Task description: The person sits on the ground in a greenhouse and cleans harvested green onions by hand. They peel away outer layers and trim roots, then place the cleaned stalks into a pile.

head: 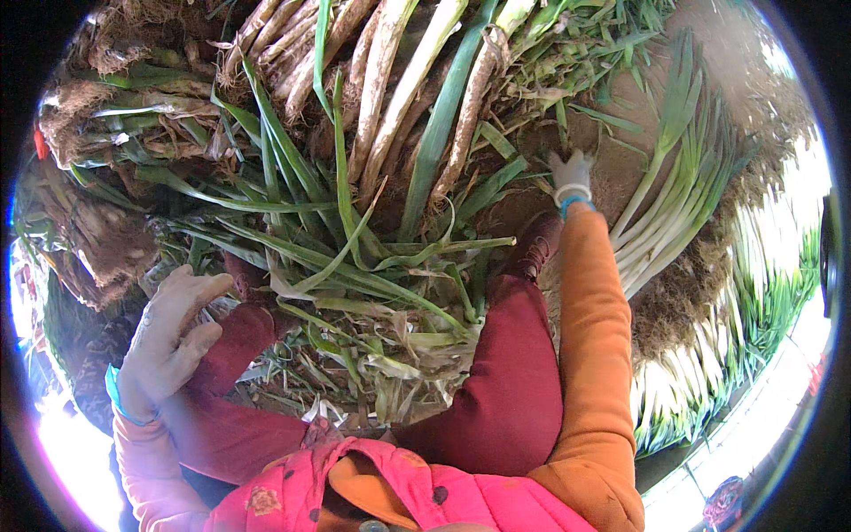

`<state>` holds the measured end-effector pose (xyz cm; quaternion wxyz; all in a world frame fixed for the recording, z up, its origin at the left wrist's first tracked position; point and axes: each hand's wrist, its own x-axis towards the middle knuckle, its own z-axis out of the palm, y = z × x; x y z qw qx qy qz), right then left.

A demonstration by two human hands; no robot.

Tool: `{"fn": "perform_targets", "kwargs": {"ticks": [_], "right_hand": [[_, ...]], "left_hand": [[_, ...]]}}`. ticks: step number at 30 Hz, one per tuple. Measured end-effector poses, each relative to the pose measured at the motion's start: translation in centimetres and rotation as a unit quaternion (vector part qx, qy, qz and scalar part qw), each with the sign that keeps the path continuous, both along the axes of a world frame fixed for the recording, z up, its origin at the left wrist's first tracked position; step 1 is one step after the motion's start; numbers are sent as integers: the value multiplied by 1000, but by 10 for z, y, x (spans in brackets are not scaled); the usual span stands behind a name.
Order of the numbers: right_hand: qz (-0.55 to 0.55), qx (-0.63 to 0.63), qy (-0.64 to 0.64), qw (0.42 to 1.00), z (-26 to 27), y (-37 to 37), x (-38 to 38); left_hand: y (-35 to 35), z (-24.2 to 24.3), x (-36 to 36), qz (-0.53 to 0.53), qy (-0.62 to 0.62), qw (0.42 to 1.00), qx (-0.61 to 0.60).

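Note:
My left hand [169, 336], in a pale glove, hovers over my bent left leg with its thumb and fingers apart and nothing in it. Stretched out beyond my right shoe, my gloved right hand [572, 173] is motion-blurred above the bare soil; its fingers look spread, and I see nothing in them. Between my legs lies a heap of loose green leaves and dry sheaths [379, 306]. Soil-streaked long green onions [392, 100] with rooty ends lean in a pile ahead. To the right of my right hand rests a bunch of cleaned green onions [665, 213], white stalks together.
Rows of cleaned green onions [705, 339] line the right side, beside a band of tangled roots [685, 306]. Untrimmed bundles [100, 233] with earthy roots are stacked at the left. Leaf scraps [565, 80] cover the ground at the upper right.

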<state>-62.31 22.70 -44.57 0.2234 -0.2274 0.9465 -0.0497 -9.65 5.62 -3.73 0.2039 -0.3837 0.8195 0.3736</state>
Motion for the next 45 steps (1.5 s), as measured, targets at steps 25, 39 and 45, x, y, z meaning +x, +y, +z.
{"fn": "perform_targets", "kwargs": {"ticks": [25,39,45], "right_hand": [[498,-34,-311,809,97,-12,216],[-225,-314,-311,869,25,-90,109],[-276,-436,-220,828,13,-82,99]], "left_hand": [[22,17,10,-50,138,988,-39],[7,16,10,-15,60,998,-6],[10,24,21,-40,118,992,-25]]}}
